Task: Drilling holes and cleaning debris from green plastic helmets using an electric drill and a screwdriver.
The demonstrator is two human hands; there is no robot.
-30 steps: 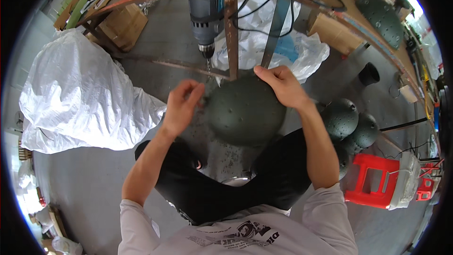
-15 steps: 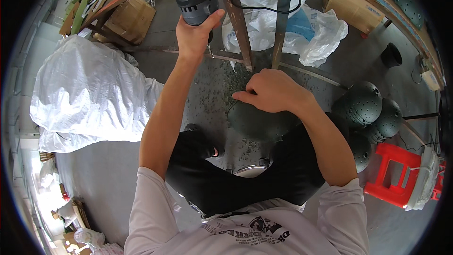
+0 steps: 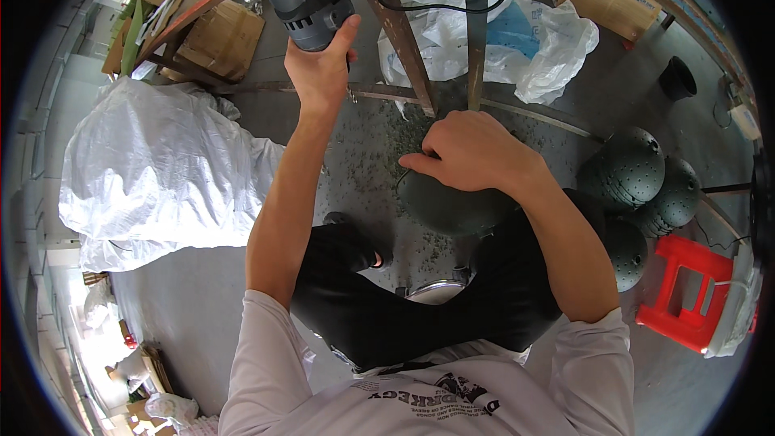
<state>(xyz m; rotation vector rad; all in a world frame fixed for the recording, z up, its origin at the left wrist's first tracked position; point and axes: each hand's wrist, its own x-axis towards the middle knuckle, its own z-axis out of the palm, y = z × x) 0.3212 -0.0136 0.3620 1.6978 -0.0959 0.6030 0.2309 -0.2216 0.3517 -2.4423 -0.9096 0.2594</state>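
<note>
My left hand is wrapped round the grip of a dark grey power drill, held up at the far left of my knees. A thin drill bit shows beside that wrist. Between my knees sits a dark green, rounded pot, smooth where it shows. My right hand is closed over the pot's far edge, thumb pointing left; its fingertips are hidden behind the hand. The drill is apart from the pot.
Small dark shavings litter the floor. Several green pots with holes are stacked at the right, near a red stool. A white-covered heap lies left. Table legs, a black cable and plastic bags are ahead.
My left hand has carried the drill a little to the left, away from the pot. My right hand keeps its hold on the pot's edge.
</note>
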